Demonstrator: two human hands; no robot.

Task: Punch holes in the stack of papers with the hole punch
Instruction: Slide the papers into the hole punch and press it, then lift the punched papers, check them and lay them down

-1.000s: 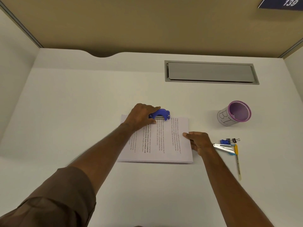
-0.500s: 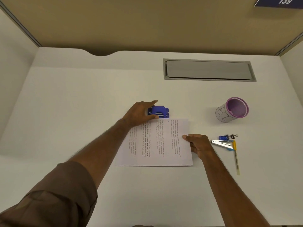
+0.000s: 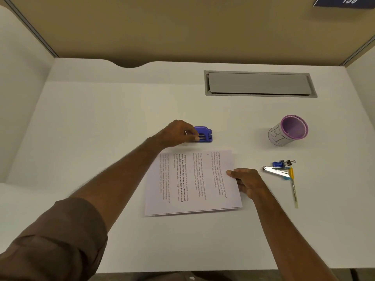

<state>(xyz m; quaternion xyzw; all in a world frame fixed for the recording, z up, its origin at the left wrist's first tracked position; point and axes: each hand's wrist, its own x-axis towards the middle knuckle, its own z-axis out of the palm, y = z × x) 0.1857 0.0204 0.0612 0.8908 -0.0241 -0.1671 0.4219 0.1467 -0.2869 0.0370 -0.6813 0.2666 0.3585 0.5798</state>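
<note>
A small blue hole punch [image 3: 204, 134] stands on the white desk, a short gap beyond the far edge of the stack of papers [image 3: 192, 183]. My left hand [image 3: 178, 133] grips the punch at its left end. The printed stack lies flat in the middle of the desk, turned sideways. My right hand [image 3: 246, 182] rests on the stack's right edge, thumb on top, holding it down. A tiny dark dot, perhaps a punched hole, shows near the far edge of the top sheet.
A purple-rimmed pen cup [image 3: 288, 130] stands at the right. Near it lie a blue binder clip [image 3: 281, 164], a silver stapler-like tool [image 3: 276, 172] and a yellow pen [image 3: 293, 187]. A grey cable hatch [image 3: 259, 84] is set into the desk at the back. Partition walls enclose three sides.
My left hand has drawn the hole punch off the stack's far edge and away from it. The right hand has stayed on the paper's right edge.
</note>
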